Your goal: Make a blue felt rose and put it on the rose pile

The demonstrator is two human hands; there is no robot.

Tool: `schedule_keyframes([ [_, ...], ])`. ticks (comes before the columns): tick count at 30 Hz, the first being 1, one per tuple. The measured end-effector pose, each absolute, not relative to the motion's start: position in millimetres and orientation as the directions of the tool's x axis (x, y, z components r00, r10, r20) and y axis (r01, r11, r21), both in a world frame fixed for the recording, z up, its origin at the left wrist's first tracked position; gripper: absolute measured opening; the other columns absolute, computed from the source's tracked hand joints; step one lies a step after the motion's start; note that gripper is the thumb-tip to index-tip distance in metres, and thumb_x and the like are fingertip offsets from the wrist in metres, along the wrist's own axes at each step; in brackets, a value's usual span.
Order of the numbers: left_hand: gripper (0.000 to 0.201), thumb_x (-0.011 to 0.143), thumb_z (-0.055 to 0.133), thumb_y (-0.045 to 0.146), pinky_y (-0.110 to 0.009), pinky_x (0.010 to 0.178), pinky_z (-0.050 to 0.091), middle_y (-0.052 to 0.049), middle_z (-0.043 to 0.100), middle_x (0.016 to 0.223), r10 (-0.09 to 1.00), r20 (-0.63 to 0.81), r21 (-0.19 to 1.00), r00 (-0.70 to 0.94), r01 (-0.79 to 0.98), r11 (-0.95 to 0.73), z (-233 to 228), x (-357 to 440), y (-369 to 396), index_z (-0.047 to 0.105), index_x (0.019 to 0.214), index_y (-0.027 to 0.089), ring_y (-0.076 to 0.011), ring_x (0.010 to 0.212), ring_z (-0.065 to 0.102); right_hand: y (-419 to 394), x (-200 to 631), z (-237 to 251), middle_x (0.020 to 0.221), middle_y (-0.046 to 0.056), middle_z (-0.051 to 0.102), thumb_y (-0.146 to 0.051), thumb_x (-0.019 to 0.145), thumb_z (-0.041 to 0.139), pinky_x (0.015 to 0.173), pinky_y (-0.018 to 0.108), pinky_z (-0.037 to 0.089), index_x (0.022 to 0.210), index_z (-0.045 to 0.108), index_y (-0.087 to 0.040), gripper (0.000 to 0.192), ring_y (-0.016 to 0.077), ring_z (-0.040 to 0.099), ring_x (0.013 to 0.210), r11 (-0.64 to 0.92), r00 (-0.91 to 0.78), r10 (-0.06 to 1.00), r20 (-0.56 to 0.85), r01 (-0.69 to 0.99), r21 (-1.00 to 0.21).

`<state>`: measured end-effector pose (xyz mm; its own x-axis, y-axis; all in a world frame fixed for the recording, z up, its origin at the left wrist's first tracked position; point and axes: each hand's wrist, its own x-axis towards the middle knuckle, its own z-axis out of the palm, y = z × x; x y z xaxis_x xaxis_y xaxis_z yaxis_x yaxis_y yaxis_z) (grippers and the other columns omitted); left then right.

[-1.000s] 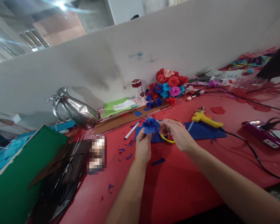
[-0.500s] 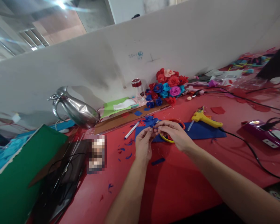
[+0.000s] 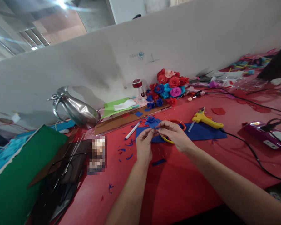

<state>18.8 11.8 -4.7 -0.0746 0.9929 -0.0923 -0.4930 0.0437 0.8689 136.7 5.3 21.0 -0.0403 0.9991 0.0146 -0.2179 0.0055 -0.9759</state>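
While the blue felt flower (image 3: 151, 121) sits pinched at its base between both hands, its petals face away from the person — likely so the underside can be worked. The left hand (image 3: 144, 144) and right hand (image 3: 174, 134) close their fingertips on it, just above the blue felt sheet (image 3: 201, 131). Right of the flower lies a yellow glue gun (image 3: 204, 119) — beyond it, finished flowers (image 3: 170, 86).
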Motion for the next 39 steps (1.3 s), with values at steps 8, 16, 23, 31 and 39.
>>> schedule_keyframes([
  [8, 0.022, 0.059, 0.080, 0.029, -0.026, 0.072, 0.049, 0.000, 0.071, 0.070, 0.997, -0.079, 0.863, -0.028, -0.503, 0.054, -4, 17, 11, 0.068, 0.073, 0.016, -0.0118, 0.065, 0.065, 4, 137, 27, 0.064, -0.002, 0.059, -0.027, 0.059, 0.065, 0.055, 0.024, 0.034, 0.072, 0.065, -0.018, 0.015, 0.0088, 0.046, 0.055, -0.063, -0.022, 0.998, -0.059, -0.311, -0.948],
  [16, 0.023, 0.058, 0.080, 0.028, -0.019, 0.059, 0.043, 0.003, 0.064, 0.061, 0.989, -0.144, 0.849, -0.035, -0.518, 0.106, 1, 15, 11, 0.065, 0.071, 0.016, -0.0064, 0.054, 0.055, 4, 140, 26, 0.057, -0.003, 0.054, -0.028, 0.059, 0.061, 0.052, 0.024, 0.032, 0.067, 0.065, -0.019, 0.012, 0.0095, 0.043, 0.053, -0.041, 0.009, 0.999, -0.044, -0.195, -0.980],
  [23, 0.027, 0.055, 0.082, 0.029, -0.019, 0.061, 0.041, 0.006, 0.060, 0.061, 0.992, -0.124, 0.806, -0.031, -0.587, 0.082, -7, 15, 16, 0.063, 0.071, 0.018, -0.0054, 0.055, 0.051, 12, 149, 17, 0.065, 0.000, 0.061, -0.032, 0.067, 0.058, 0.059, 0.027, 0.040, 0.073, 0.066, -0.019, 0.016, 0.0133, 0.051, 0.060, 0.175, 0.182, 0.966, 0.182, 0.058, -0.983],
  [31, 0.024, 0.051, 0.083, 0.030, -0.026, 0.078, 0.046, 0.001, 0.066, 0.069, 0.993, 0.101, 0.848, -0.062, -0.516, -0.118, -12, 14, 22, 0.068, 0.067, 0.020, -0.0118, 0.071, 0.057, 9, 235, 35, 0.073, 0.003, 0.065, -0.027, 0.076, 0.051, 0.063, 0.030, 0.043, 0.086, 0.069, -0.021, 0.021, 0.0177, 0.058, 0.065, 0.112, 0.455, 0.798, 0.394, 0.531, -0.840],
  [39, 0.013, 0.062, 0.069, 0.019, -0.023, 0.069, 0.045, -0.001, 0.066, 0.081, 0.977, 0.211, 0.862, -0.030, -0.467, -0.200, -18, 13, 22, 0.070, 0.074, 0.021, -0.0120, 0.072, 0.055, -22, 272, 24, 0.108, 0.026, 0.064, -0.020, 0.081, 0.048, 0.078, 0.043, 0.042, 0.102, 0.066, -0.006, 0.031, 0.0375, 0.058, 0.102, -0.306, 0.314, 0.936, 0.158, 0.949, -0.076],
])
